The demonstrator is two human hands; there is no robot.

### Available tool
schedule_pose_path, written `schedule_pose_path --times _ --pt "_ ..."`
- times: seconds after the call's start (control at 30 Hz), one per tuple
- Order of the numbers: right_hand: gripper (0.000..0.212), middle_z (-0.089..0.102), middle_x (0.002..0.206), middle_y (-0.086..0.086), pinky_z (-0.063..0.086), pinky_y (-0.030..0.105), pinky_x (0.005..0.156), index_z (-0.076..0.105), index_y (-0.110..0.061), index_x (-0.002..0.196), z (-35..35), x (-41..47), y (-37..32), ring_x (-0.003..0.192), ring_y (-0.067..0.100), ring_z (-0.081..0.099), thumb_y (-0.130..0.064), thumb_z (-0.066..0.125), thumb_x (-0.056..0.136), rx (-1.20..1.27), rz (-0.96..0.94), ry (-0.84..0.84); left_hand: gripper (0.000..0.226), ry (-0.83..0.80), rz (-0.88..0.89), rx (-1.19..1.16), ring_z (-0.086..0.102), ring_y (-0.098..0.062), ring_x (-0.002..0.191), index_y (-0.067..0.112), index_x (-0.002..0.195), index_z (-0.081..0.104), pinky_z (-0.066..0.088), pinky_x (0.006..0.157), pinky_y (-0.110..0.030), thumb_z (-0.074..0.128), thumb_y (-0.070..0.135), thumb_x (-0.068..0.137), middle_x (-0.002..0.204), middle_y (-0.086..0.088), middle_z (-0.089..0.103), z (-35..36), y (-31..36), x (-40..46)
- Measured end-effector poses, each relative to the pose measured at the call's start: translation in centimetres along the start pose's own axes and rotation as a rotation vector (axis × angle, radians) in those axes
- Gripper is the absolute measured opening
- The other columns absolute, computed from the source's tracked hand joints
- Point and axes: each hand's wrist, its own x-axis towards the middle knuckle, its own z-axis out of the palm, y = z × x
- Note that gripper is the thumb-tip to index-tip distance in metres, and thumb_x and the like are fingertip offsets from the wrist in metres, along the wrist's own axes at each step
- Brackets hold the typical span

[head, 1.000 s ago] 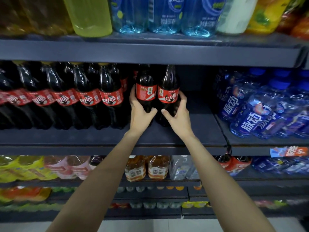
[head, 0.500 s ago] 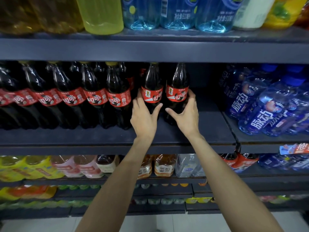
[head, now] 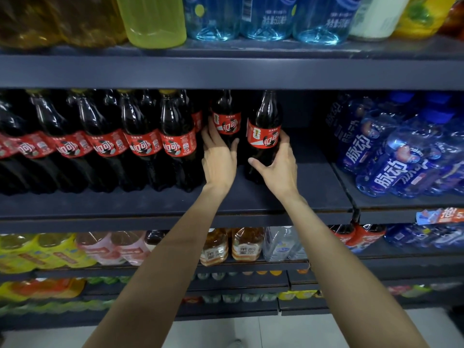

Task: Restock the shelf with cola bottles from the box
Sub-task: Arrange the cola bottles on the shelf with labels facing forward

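Your left hand (head: 219, 159) grips one cola bottle (head: 226, 121); your right hand (head: 278, 167) grips another (head: 264, 131). Both bottles stand upright on the shelf (head: 251, 199), right of the cola row (head: 105, 144).

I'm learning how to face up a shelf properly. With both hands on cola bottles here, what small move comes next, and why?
Probably slide the bottle in the right hand, the right cola bottle, leftward beside the left cola bottle held by the left hand. A dark gap shows between the two, while the row of cola bottles further left stands tight, labels forward.
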Motion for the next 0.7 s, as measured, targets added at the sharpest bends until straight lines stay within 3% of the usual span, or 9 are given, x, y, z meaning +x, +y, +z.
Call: schedule_pose_path --times 0.1,0.23,0.3,0.4,0.47,0.6,0.7 --pt "0.089 0.05 0.132 0.009 0.042 0.033 0.092 0.026 -0.017 0.143 -0.3 0.3 -0.1 0.121 0.024 0.049 -0.027 0.08 0.073 -0.007 0.005 -0.023 0.076 0.013 -0.035 -0.037 0.05 -0.037 0.122 0.009 0.151 0.011 0.052 0.081 -0.048 0.056 0.03 0.094 0.146 -0.018 0.032 0.3 0.5 -0.3" --pt "0.088 0.053 0.13 0.008 0.043 0.034 0.096 0.028 -0.015 0.142 -0.4 0.2 -0.1 0.121 0.023 0.051 -0.028 0.08 0.072 -0.003 -0.008 -0.041 0.073 0.023 -0.021 -0.092 0.037 -0.03 0.134 0.007 0.15 0.014 0.046 0.094 -0.035 0.057 0.013 0.091 0.151 -0.014 0.026 -0.8 1.1 -2.3" --pt "0.088 0.055 0.129 0.006 0.046 0.037 0.097 0.03 -0.016 0.141 -0.1 0.0 -0.2 0.119 0.022 0.052 -0.029 0.081 0.071 0.019 -0.019 -0.07 0.062 0.104 0.129 -0.145 0.041 -0.026 0.129 0.007 0.145 0.03 0.044 0.096 -0.03 0.056 0.008 0.089 0.143 -0.013 0.036 -2.3 0.1 -4.2" --pt "0.089 0.055 0.127 0.003 0.049 0.041 0.094 0.031 -0.02 0.139 1.0 -0.3 -1.0 0.114 0.019 0.055 -0.033 0.083 0.067 0.06 -0.035 -0.14 0.054 0.363 0.334 -0.063 0.041 -0.026 0.123 0.004 0.135 0.044 0.036 0.105 -0.034 0.06 0.003 0.083 0.133 -0.016 0.046 -4.6 -3.1 -5.6" --pt "0.09 0.054 0.128 0.003 0.049 0.043 0.092 0.031 -0.02 0.138 2.0 -0.4 -1.9 0.113 0.019 0.054 -0.033 0.083 0.067 0.078 -0.054 -0.174 0.064 0.465 0.277 0.076 0.034 -0.032 0.129 0.001 0.138 0.039 0.027 0.111 -0.039 0.066 0.012 0.081 0.141 -0.021 0.039 -5.9 -5.1 -4.8" --pt "0.092 0.048 0.136 0.001 0.047 0.045 0.094 0.025 -0.023 0.139 3.4 -0.1 -3.4 0.118 0.019 0.051 -0.035 0.082 0.068 0.09 -0.08 -0.3 0.09 0.326 0.131 0.248 0.012 -0.041 0.141 -0.002 0.146 0.023 0.012 0.114 -0.054 0.069 0.039 0.081 0.152 -0.029 0.02 -6.8 -7.3 -3.5" --pt "0.095 0.049 0.137 0.0 0.049 0.046 0.092 0.022 -0.023 0.14 4.0 0.2 -4.0 0.097 0.011 0.054 -0.035 0.082 0.068 0.097 -0.073 -0.351 0.089 0.284 0.128 0.233 0.006 -0.05 0.141 0.003 0.148 0.021 0.012 0.113 -0.06 0.065 0.048 0.085 0.152 -0.033 0.011 -6.6 -8.2 -3.6"
